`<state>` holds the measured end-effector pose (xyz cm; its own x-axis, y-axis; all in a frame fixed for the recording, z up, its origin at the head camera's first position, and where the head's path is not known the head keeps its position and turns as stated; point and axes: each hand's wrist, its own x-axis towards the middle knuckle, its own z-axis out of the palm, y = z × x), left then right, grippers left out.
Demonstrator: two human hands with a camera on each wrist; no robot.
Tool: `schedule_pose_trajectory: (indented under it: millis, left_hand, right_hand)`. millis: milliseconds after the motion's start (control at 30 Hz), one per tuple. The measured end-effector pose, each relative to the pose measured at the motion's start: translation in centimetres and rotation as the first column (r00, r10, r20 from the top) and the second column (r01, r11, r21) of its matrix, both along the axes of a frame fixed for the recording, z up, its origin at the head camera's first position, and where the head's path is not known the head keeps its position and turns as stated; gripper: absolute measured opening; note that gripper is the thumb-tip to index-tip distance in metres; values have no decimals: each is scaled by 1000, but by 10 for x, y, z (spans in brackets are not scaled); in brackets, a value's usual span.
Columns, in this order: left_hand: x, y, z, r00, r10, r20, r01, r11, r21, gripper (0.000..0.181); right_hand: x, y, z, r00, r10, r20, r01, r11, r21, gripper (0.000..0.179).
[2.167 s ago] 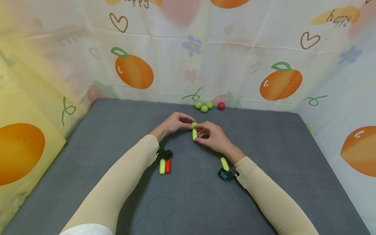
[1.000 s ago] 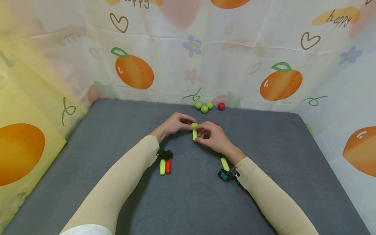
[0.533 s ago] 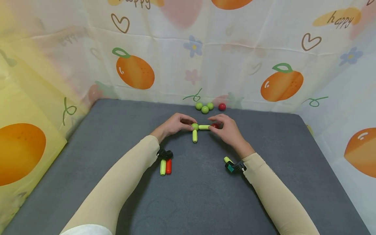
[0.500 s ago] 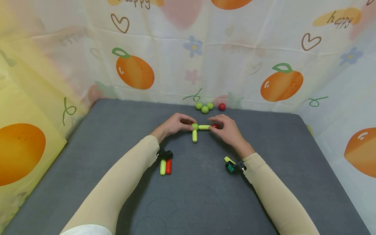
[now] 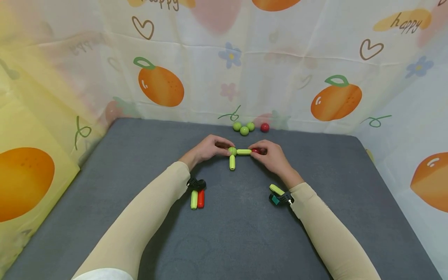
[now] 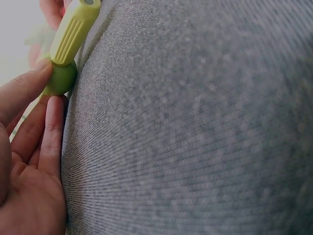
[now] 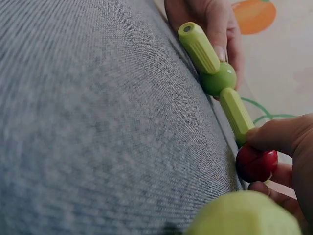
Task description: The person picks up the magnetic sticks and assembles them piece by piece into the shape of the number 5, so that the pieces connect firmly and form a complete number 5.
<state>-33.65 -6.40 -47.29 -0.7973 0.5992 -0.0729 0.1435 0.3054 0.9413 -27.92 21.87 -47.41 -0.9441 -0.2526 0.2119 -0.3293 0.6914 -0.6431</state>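
R grip point(image 5: 273, 155) moved off grn rod point(image 5: 232, 163), now pinching red ball point(image 7: 255, 164).

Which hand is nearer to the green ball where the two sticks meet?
The left. The left hand pinches that green ball; the right hand is farther to the right, at the other end of one green stick, holding a red ball.
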Motion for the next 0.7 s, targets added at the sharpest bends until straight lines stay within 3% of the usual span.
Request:
schedule_pose_trajectory:
  millis: [700]
  left_hand:
    - [2, 1, 0, 1000, 19, 8, -19, 1000, 3, 32]
  right_hand:
    - [1, 0, 1, 1000, -8, 27, 7, 1000, 19, 18]
